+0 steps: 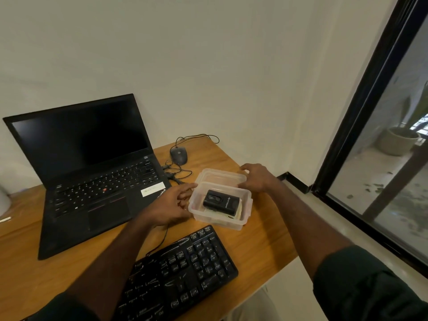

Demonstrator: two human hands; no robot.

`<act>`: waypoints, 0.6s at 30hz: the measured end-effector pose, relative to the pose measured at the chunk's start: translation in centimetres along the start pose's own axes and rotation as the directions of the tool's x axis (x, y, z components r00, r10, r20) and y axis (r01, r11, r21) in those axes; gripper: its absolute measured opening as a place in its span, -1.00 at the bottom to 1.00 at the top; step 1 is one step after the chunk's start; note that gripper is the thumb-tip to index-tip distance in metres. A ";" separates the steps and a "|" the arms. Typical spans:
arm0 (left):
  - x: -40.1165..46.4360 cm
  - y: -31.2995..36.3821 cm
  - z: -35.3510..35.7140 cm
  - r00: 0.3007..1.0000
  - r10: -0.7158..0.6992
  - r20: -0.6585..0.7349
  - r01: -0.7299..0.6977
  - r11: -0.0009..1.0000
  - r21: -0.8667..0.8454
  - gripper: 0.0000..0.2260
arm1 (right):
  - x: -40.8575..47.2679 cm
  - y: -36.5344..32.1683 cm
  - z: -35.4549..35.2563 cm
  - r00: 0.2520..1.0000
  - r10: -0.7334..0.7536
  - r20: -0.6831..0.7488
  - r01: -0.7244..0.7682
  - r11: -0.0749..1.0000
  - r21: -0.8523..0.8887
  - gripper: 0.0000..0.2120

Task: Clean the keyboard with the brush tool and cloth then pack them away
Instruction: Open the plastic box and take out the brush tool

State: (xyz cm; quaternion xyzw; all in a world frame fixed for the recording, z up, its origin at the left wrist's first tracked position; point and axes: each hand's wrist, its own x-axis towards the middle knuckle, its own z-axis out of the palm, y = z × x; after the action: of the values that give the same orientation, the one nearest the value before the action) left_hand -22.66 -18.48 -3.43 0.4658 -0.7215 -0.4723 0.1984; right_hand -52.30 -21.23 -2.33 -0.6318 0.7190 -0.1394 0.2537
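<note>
A clear plastic container (pixel 245 214) stands on the wooden desk (pixel 259 246), behind the black keyboard (pixel 185 269). Inside it lies the black brush tool (pixel 221 202) on a pale cloth (pixel 238 210). The clear lid (pixel 220 176) hangs tilted just over the container's far rim. My right hand (pixel 257 178) grips the lid's right end with curled fingers. My left hand (pixel 171 205) is at the container's left side, thumb on the lid's left corner and fingers curled beneath it.
An open black laptop (pixel 92 172) sits at the left with a dark screen. A wired mouse (pixel 178 155) and loose cables (pixel 178 174) lie behind the container. The desk's right edge drops off near a glass door (pixel 382 158).
</note>
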 end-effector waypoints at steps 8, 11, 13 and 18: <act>-0.5 0.8 -0.6 0.981 0.014 -0.196 0.004 0.996 0.092 -0.58 | -6.3 -3.3 1.4 0.926 -0.245 -0.287 0.253 0.967 -0.012 -0.86; -0.8 1.3 0.2 0.972 0.052 -0.228 -0.015 0.987 0.160 -0.69 | -8.3 -4.3 2.6 0.939 -0.311 -0.149 0.267 0.929 -0.256 -0.71; -1.0 1.5 0.5 0.964 0.079 -0.254 -0.032 0.982 0.184 -0.71 | -8.8 -4.9 3.2 0.933 -0.338 -0.128 0.257 0.869 -0.424 -0.57; -1.3 0.6 0.5 0.951 0.087 -0.297 -0.018 0.974 0.227 -0.71 | -9.0 -6.1 3.6 0.946 -0.309 -0.098 0.215 0.823 -0.526 -0.52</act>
State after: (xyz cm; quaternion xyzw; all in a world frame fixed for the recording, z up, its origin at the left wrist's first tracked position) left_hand -22.69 -17.00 -2.97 0.5330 -0.7424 -0.3057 0.2669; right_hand -44.57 -13.01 -0.48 -0.7540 0.6558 -0.0345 -0.0094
